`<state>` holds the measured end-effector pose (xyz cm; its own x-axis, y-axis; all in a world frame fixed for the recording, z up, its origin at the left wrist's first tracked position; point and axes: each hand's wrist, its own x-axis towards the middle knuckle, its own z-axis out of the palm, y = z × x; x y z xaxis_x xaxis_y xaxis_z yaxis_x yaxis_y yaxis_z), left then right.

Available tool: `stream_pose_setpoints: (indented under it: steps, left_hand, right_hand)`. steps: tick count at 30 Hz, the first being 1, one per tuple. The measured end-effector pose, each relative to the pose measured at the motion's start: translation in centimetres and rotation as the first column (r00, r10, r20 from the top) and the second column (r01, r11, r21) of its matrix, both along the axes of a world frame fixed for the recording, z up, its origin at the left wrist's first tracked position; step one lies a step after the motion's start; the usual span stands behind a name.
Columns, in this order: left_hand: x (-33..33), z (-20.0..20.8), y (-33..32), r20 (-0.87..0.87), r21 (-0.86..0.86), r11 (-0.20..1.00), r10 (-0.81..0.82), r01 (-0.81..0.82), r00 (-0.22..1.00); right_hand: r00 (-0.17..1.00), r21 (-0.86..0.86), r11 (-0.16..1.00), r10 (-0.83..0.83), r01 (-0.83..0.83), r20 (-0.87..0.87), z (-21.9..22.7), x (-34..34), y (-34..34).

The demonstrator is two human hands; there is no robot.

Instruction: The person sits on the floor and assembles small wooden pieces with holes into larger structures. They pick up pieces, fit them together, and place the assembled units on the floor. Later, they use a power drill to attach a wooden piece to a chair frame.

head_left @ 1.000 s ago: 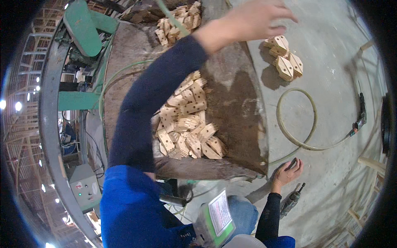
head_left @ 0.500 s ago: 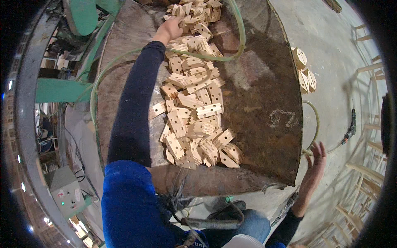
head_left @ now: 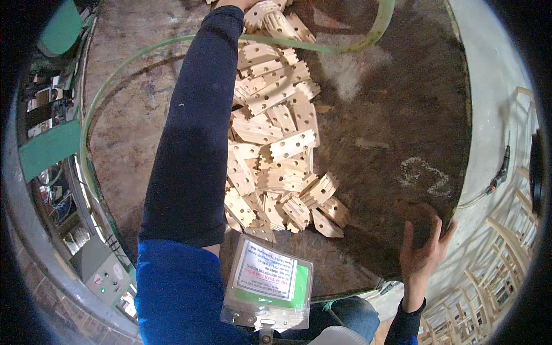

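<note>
A long pile of pale wooden blocks point(head_left: 282, 144) runs up the middle of a dark, stained tabletop point(head_left: 379, 144). The blocks have drilled round holes and notched, toothed ends. My left arm reaches across the left side of the pile. At the top edge of the picture my left hand point(head_left: 238, 3) is by the far blocks, and its fingers are cut off from view. Over the table's near right corner is my right hand point(head_left: 426, 253), with fingers spread and nothing in it.
A pale green hose point(head_left: 190, 39) loops over the table and across the pile. A clear badge holder point(head_left: 269, 282) hangs in front of me at the near edge. Green machine parts point(head_left: 52, 146) and a grey control box point(head_left: 106, 276) stand left. Wooden frames point(head_left: 477, 299) stand right.
My view has shifted closer to the table, so the far end of the pile is out of sight. My right hand has come in over the table corner. The badge has swung into view.
</note>
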<state>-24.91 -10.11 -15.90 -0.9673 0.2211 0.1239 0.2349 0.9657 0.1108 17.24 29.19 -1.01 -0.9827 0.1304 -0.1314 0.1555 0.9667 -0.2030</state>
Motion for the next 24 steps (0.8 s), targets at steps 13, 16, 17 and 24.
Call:
stream_pose_setpoints:
  steps: [13, 16, 17, 24]
  left_hand:
    - [0.3, -0.7, 3.3, 0.071, -0.358, 0.932, 0.086, -0.055, 0.994]
    - [-0.1, -0.9, 2.8, 0.043, -0.351, 0.935, 0.062, -0.043, 0.997]
    - [-1.1, -2.5, 0.8, -0.038, -0.332, 0.942, 0.030, -0.041, 0.999]
    - [2.7, -1.1, 3.7, 0.129, 0.264, 0.950, 0.137, -0.167, 0.982]
  right_hand:
    - [0.996, -0.088, 0.993, -0.081, 0.085, 0.044, -0.1, -0.1, 0.3]
    - [0.998, -0.050, 0.998, -0.036, 0.038, 0.046, -0.3, 0.1, 0.7]
    - [0.999, -0.060, 0.998, -0.020, 0.022, 0.043, -0.5, 0.2, 0.8]
    - [0.997, -0.067, 0.995, -0.079, 0.081, 0.019, -0.4, 0.3, 0.7]
